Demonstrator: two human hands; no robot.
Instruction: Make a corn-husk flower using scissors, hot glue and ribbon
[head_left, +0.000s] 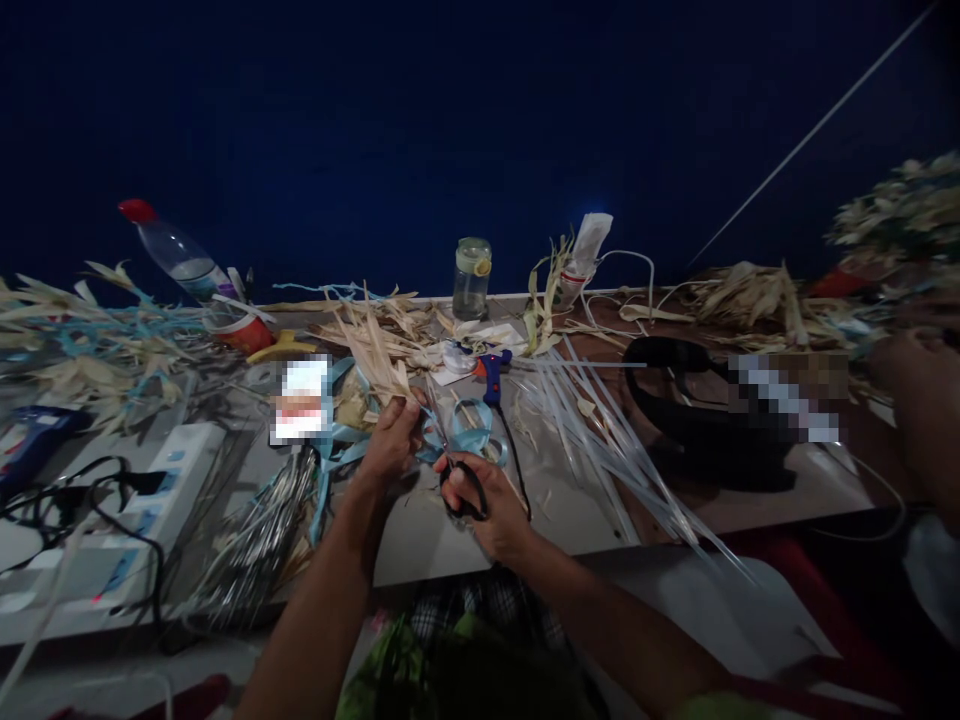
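In my left hand [391, 437] is a bunch of dry corn husks [371, 350], gripped near its lower end with the strips fanning upward. My right hand [487, 505] is closed round the black handles of a pair of scissors [469, 490]. The scissor blades point up and left, close beside the left hand's fingers; whether they touch the husk I cannot tell. Loops of light blue ribbon [471, 440] lie behind the scissors. Just beyond them rests a blue glue gun [492, 378] with an orange part, its black cord running toward me.
Clear glue sticks [600, 430] spread to the right, near a black neck-band-like object [675, 400]. A lidded jar [471, 280] stands at the back. Wire stems [262, 540] and a white power strip [161, 500] lie left, below a tilted bottle [180, 255]. Another person's hand [919, 370] shows far right.
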